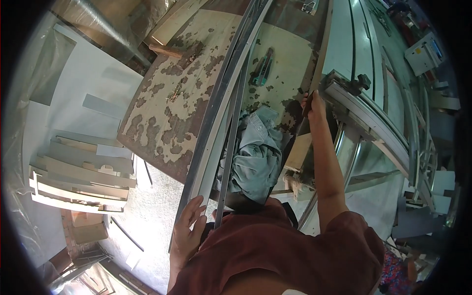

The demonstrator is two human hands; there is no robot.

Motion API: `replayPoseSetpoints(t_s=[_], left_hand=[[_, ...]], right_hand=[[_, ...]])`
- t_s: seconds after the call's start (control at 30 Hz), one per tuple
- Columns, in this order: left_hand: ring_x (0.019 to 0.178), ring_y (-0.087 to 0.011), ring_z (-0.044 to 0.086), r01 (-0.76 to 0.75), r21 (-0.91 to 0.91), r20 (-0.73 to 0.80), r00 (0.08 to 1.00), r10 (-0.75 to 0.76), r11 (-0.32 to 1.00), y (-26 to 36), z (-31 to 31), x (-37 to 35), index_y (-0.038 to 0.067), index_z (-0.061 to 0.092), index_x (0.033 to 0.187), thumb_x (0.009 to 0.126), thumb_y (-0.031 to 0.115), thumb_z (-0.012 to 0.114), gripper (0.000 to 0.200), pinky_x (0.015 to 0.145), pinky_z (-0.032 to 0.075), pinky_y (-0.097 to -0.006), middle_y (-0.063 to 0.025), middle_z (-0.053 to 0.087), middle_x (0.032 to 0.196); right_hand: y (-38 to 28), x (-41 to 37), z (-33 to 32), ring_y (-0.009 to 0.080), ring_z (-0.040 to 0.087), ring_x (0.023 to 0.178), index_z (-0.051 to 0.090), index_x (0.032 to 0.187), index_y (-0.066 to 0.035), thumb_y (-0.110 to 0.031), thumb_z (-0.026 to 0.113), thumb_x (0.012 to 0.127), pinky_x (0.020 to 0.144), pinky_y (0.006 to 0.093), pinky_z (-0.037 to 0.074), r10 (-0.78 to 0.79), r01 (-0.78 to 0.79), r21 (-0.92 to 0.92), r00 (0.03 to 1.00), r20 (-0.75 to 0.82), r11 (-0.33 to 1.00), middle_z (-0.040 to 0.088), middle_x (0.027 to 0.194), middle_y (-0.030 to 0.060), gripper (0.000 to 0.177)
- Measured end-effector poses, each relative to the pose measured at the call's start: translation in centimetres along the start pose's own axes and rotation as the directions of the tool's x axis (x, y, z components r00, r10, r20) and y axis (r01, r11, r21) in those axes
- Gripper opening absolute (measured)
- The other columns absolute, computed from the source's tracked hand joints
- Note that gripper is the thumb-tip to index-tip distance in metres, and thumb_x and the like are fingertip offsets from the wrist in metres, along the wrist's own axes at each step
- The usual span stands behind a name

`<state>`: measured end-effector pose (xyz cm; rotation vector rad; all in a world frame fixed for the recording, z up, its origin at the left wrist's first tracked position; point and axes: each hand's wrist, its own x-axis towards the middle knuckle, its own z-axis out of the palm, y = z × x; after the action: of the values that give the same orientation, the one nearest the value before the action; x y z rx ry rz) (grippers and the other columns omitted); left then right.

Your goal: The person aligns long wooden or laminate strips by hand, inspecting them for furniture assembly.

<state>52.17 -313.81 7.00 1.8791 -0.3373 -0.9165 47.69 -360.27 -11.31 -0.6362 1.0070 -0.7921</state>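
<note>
My left hand (pixel 189 228) is at the near end of a long metal profile (pixel 211 123), its fingers stretched and thumb apart against the profile's side. Beside that profile runs a thinner dark metal strip (pixel 230 142). My right arm reaches forward, and my right hand (pixel 315 104) is closed at the right edge of the worn table (pixel 167 113). Something dark and narrow shows by its fingers, too small to name. Between my arms lies a crumpled grey-blue cloth (pixel 258 155). A green and black utility knife (pixel 262 68) rests on the table beyond it.
Right of my right hand stands a sliding machine rail (pixel 366 110) with a black knob (pixel 363 82). Stacked pale boards (pixel 83 172) are on the left. A wood piece (pixel 167 50) lies on the table's far side. Another person's patterned clothing (pixel 396 270) shows at lower right.
</note>
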Motion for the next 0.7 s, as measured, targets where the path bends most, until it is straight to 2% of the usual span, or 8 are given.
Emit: replayPoseSetpoints(t_s=[0.07,0.2,0.27,0.33,0.4,0.53,0.6,0.7], left_hand=[[0.107,-0.0229,0.051,-0.024,0.001,0.005,1.0,0.024,1.0,-0.2,0.0,0.2,-0.003,0.037,0.126,0.085,-0.006,0.041,0.041,0.089,0.04,-0.0294,-0.0158,0.046,0.124],[0.107,-0.0236,0.052,-0.039,0.064,0.044,0.998,0.037,0.997,0.9,0.6,2.1,-0.003,0.037,0.126,0.085,-0.004,0.045,0.042,0.089,0.04,-0.0303,-0.0155,0.047,0.123],[0.105,-0.0259,0.054,-0.218,0.145,0.155,0.968,0.196,0.965,1.7,1.5,4.5,0.0,0.038,0.126,0.083,0.01,0.056,0.048,0.083,0.045,-0.0325,-0.0219,0.049,0.117],[0.103,-0.0291,0.055,-0.296,0.306,0.261,0.94,0.22,0.905,4.7,3.1,7.2,0.001,0.037,0.127,0.083,0.016,0.058,0.052,0.081,0.045,-0.0338,-0.0233,0.05,0.116],[0.109,-0.0297,0.051,-0.471,0.328,0.42,0.849,0.32,0.819,6.8,5.1,10.7,0.003,0.034,0.129,0.086,0.025,0.055,0.053,0.087,0.042,-0.0338,-0.0183,0.045,0.125],[0.11,-0.0305,0.049,-0.516,0.214,0.561,0.76,0.328,0.829,9.2,12.9,20.0,0.002,0.033,0.129,0.086,0.04,0.051,0.061,0.088,0.041,-0.0355,-0.0207,0.045,0.125],[0.111,-0.0315,0.049,-0.541,0.102,0.577,0.716,0.393,0.835,10.3,17.6,24.3,-0.001,0.031,0.13,0.084,0.048,0.049,0.07,0.089,0.04,-0.0346,-0.0228,0.042,0.127],[0.115,-0.033,0.045,-0.637,0.089,0.525,0.684,0.507,0.766,12.5,22.5,27.9,-0.005,0.025,0.131,0.08,0.059,0.046,0.084,0.093,0.037,-0.0343,-0.0243,0.038,0.129]], right_hand=[[-0.7,1.0,0.3,0.0162,0.047,0.055,0.039,0.098,0.001,-0.026,0.035,0.095,0.045,0.0304,0.04,-0.004,0.004,0.002,1.0,-0.025,1.0,0.051,0.076,0.0099,0.027],[-1.5,2.9,0.5,0.0168,0.047,0.055,0.039,0.099,0.002,-0.026,0.034,0.095,0.046,0.0314,0.039,0.0,0.0,-0.003,0.999,-0.039,1.0,0.051,0.075,0.0103,0.029],[-1.6,3.8,0.7,0.0174,0.047,0.055,0.039,0.1,0.003,-0.026,0.034,0.095,0.046,0.0321,0.04,-0.008,0.008,-0.02,1.0,-0.014,1.0,0.051,0.075,0.0109,0.03],[-2.0,4.2,1.0,0.0175,0.047,0.055,0.039,0.1,0.003,-0.026,0.034,0.095,0.046,0.0321,0.04,0.001,-0.001,-0.018,0.999,-0.033,1.0,0.051,0.075,0.0111,0.03],[-2.5,4.7,1.2,0.0177,0.047,0.055,0.04,0.1,0.003,-0.026,0.034,0.095,0.046,0.0321,0.04,0.002,-0.003,-0.014,0.998,-0.056,1.0,0.051,0.075,0.0113,0.031],[-3.2,6.5,1.4,0.0182,0.048,0.057,0.043,0.097,0.005,-0.026,0.035,0.095,0.047,0.0324,0.041,-0.015,0.015,0.017,1.0,-0.001,1.0,0.052,0.074,0.0113,0.032],[-3.8,7.6,1.8,0.0185,0.049,0.058,0.045,0.095,0.005,-0.026,0.035,0.094,0.048,0.0328,0.042,-0.013,0.013,0.059,1.0,0.0,0.998,0.052,0.074,0.0114,0.032],[-4.9,9.1,2.7,0.0191,0.051,0.058,0.052,0.088,0.001,-0.031,0.033,0.094,0.053,0.0353,0.043,0.002,0.008,-0.058,0.988,0.158,0.998,0.053,0.07,0.0094,0.038]])
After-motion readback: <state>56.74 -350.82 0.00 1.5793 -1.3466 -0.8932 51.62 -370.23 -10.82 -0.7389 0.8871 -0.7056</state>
